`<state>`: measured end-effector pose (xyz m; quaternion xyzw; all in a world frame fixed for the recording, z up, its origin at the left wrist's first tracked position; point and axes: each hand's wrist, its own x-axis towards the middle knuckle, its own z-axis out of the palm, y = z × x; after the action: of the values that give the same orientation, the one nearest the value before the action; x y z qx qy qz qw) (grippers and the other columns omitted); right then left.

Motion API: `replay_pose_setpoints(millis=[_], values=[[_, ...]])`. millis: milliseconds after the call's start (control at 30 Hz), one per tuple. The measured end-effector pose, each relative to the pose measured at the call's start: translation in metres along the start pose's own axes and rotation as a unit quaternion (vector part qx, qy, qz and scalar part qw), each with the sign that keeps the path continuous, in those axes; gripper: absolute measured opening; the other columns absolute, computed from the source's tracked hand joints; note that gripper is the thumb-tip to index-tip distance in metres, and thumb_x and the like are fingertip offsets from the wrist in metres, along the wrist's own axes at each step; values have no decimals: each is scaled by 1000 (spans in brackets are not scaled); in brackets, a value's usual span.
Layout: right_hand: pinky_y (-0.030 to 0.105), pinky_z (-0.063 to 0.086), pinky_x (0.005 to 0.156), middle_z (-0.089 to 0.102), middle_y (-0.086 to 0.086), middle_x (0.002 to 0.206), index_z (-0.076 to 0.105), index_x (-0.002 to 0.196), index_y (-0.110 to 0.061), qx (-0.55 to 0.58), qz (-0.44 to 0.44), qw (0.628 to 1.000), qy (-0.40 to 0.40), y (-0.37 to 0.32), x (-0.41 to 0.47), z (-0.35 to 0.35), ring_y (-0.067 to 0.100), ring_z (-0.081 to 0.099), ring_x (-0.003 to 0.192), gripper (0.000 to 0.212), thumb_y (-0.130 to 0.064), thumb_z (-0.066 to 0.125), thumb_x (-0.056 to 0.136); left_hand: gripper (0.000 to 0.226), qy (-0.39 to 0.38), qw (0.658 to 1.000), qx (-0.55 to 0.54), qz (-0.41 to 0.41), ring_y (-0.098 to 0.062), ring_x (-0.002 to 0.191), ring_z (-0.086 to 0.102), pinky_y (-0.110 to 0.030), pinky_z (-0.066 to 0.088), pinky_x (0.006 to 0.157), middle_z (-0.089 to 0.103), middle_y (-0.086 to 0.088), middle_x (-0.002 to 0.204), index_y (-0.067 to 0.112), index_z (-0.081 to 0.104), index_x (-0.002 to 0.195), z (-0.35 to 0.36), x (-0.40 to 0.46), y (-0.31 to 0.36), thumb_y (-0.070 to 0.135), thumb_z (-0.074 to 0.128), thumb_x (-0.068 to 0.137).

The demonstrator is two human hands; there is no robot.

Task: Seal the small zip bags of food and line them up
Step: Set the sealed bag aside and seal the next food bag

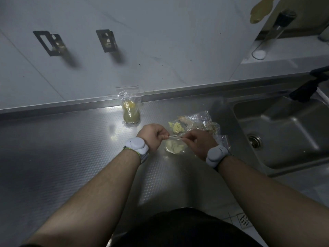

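Note:
A small clear zip bag (174,147) with pale yellow-green food hangs between my hands just above the steel counter (71,148). My left hand (153,135) pinches the left end of its zip strip, and my right hand (196,144) pinches the strip further right. One bag of yellow food (131,111) stands upright against the back ledge. A loose heap of other zip bags (194,123) with yellowish food lies behind my right hand, and one more clear bag (222,140) shows beside my right wrist.
A steel sink (284,129) with a drain is sunk into the counter on the right. A tap (277,31) stands at its far corner. Two metal brackets (51,42) hang on the back wall. A floor drain (244,220) shows at the lower right.

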<state>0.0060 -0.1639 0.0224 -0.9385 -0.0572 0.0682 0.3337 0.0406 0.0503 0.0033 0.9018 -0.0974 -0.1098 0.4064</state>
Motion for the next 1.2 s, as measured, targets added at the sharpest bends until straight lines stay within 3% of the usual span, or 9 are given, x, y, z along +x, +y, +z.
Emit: replay_pose_setpoints(millis=[200,400,567,700,900,1067,1200], values=[[20,41,71,64,-5,82,68,89,-19,8,16,1000,9,0,-1,-3,10,58,75,9,-26,67,84,21,9,1000,-14,-10,-1,74,58,-17,42,70,64,18,77,39,66,68,-4,0,-4,23,75,78],[21,41,70,63,-7,79,68,85,-20,9,24,1000,6,1,0,-3,11,58,74,8,-28,68,82,16,16,1000,-17,-13,-1,73,58,-19,42,70,66,15,78,35,69,72,-9,-2,-8,21,74,80],[3,33,58,60,-15,70,63,74,-30,10,40,999,10,1,3,-5,-4,52,66,10,-33,70,80,4,3,999,-27,-33,4,75,62,-13,45,72,69,19,78,30,76,79,-14,-4,-8,28,78,76],[8,33,59,59,-14,71,63,73,-30,-1,26,1000,0,-5,12,-7,-2,52,65,11,-35,71,78,10,0,999,-38,-38,3,70,63,-13,47,67,71,15,72,33,73,70,-26,-2,-11,32,84,68],[11,35,62,62,-12,73,63,73,-31,-2,-8,1000,-28,-18,23,-6,2,54,69,10,-33,73,77,30,-51,998,22,32,4,80,61,-14,46,76,65,22,82,38,71,96,-38,-1,-9,49,78,69],[4,35,61,64,-11,72,65,73,-29,5,-25,999,-38,-28,34,-1,3,56,69,10,-32,74,75,28,-45,996,44,60,2,83,58,-8,40,74,66,19,89,33,71,100,-36,2,-3,42,77,74],[15,40,64,64,-11,73,66,73,-30,4,-34,998,-57,-34,42,1,7,58,70,8,-31,73,76,10,-56,997,31,51,-5,82,62,-22,50,79,68,14,87,31,72,88,-43,6,-3,32,76,78]])
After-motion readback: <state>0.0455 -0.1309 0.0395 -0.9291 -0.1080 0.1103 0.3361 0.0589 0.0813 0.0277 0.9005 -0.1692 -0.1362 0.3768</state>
